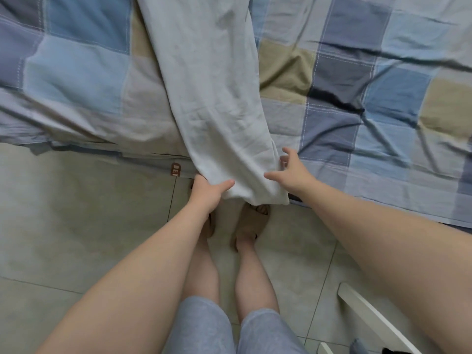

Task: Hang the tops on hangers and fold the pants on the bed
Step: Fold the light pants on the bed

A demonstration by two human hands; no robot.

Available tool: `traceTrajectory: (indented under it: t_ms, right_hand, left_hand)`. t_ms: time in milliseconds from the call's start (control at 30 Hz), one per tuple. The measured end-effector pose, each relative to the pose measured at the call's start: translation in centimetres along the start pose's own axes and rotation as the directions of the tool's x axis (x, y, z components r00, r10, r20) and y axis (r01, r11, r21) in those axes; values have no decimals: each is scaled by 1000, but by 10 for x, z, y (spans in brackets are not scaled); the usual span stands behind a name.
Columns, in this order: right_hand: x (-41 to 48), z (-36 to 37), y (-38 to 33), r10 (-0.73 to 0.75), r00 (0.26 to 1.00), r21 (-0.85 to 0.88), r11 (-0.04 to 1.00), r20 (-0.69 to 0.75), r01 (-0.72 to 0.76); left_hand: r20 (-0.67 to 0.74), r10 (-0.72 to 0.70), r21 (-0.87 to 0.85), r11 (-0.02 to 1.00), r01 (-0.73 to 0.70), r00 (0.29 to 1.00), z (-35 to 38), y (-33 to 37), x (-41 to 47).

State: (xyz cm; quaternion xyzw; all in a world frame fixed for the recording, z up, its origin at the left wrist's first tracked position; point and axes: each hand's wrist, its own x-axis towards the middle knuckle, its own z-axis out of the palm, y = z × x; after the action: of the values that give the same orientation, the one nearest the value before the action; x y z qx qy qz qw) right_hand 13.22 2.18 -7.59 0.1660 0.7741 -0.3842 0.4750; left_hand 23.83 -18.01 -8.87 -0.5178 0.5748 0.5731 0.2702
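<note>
Holding pale pants (209,98) at the bed's (357,85) near edge.
Pinching the hem's (255,192) left corner with left grip (207,192), thumb on top; spreading right grip (291,169) wide at the hem's right side.

One piece of lettering can be read: chunky brown capital letters (175,170) printed on the pale fabric edge that hangs down the near side of the bed, below the blue, grey and tan checked cotton bed cover (76,72). They seem to read "DET", though the first letter is not certain. The word's right end is hidden by the whitish cloth garment (217,103) draped over the bed edge. The lettering lies just left of and beyond the left hand (204,191) gripping that garment. No other text, number or brand is legible.
</note>
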Motion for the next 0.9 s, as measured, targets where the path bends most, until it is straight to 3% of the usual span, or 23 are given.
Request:
traceTrajectory:
  t_ms: [300,467,700,900]
  right_hand:
    - [21,5,-17,26,998,64,997,60,-30]
    - [13,2,-17,70,984,76,994,162,-83]
    - [-41,0,-3,23,988,53,998,152,-31]
    - [-115,-3,16,4,947,125,991,322,-47]
  left_hand:
    - [62,11,-15,1000,-10,998,-5,-3,0]
    - [118,16,18,1000,-19,993,-11,0,-7]
    - [134,72,-33,997,-68,988,-32,-1,-54]
    - [174,87,-131,989,-64,981,-54,-5,-111]
